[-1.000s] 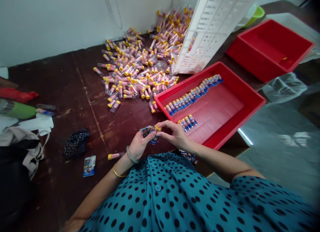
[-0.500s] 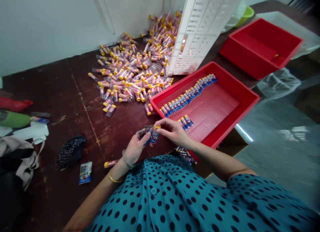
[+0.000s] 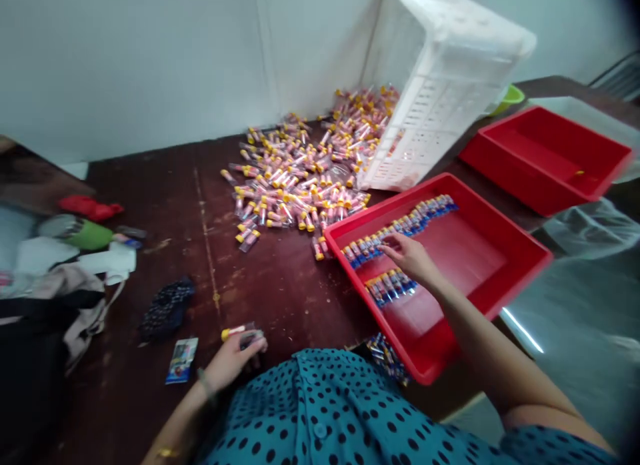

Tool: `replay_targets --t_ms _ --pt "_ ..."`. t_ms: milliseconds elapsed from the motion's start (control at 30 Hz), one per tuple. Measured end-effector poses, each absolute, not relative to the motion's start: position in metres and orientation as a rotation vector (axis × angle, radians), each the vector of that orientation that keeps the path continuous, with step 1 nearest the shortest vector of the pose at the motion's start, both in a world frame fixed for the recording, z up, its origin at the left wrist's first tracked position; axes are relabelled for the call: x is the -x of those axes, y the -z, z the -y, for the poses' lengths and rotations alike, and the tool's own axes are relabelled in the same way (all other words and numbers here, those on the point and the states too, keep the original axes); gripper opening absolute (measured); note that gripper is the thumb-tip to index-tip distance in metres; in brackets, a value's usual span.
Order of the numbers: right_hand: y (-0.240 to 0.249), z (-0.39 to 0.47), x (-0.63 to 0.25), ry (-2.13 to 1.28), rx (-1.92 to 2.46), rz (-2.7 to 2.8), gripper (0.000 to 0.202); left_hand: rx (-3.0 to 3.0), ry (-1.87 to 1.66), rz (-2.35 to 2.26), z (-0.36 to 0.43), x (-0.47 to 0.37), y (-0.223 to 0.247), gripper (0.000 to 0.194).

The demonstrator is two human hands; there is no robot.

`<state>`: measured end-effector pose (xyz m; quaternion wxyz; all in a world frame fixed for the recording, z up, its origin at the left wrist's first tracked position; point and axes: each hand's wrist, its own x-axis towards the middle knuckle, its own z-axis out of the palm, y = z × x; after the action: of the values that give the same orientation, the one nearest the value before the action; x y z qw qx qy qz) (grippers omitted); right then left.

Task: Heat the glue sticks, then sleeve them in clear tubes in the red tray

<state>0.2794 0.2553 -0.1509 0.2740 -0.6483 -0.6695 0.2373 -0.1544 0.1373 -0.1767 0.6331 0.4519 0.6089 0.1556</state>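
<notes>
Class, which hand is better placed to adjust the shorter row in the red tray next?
Probably the right hand: it's over the red tray, near the shorter row; the left hand is outside.

Left of the red tray (image 3: 470, 265), the left hand (image 3: 233, 358) is blurred; what it grips, if anything, cannot be determined. Inside the tray, the right hand (image 3: 410, 259) obscures part of the upper row of packs (image 3: 431, 210), whose print is illegibly small. Behind the tray, the white crate (image 3: 425, 121) conceals part of the tube pile (image 3: 297, 185); well left, the dark bag (image 3: 30, 385) is cut off.
</notes>
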Motion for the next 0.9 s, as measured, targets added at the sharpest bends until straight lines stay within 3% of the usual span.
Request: replay_targets --t_ms 200,333,533,700,900 --pt "0.135 -0.341 -0.059 -0.681 0.891 2.455 0.015 -0.946 -0.698 -1.277 -0.176 0.106 0.18 0.043" --pt "0.16 -0.369 0.034 -0.479 0.945 2.68 0.023 -0.626 -0.97 -1.18 -0.167 0.122 0.166 0.042" --pt "0.17 -0.356 0.014 -0.682 0.986 2.598 0.021 -0.436 -1.19 -1.39 -0.153 0.166 0.166 0.039" --pt "0.145 -0.306 -0.03 -0.915 0.895 2.454 0.004 -0.451 -1.284 -1.256 -0.157 0.154 0.166 0.037" --pt "0.126 -0.247 -0.042 -1.053 0.772 2.385 0.013 -0.525 -1.28 -1.32 -0.158 0.119 0.16 0.036"
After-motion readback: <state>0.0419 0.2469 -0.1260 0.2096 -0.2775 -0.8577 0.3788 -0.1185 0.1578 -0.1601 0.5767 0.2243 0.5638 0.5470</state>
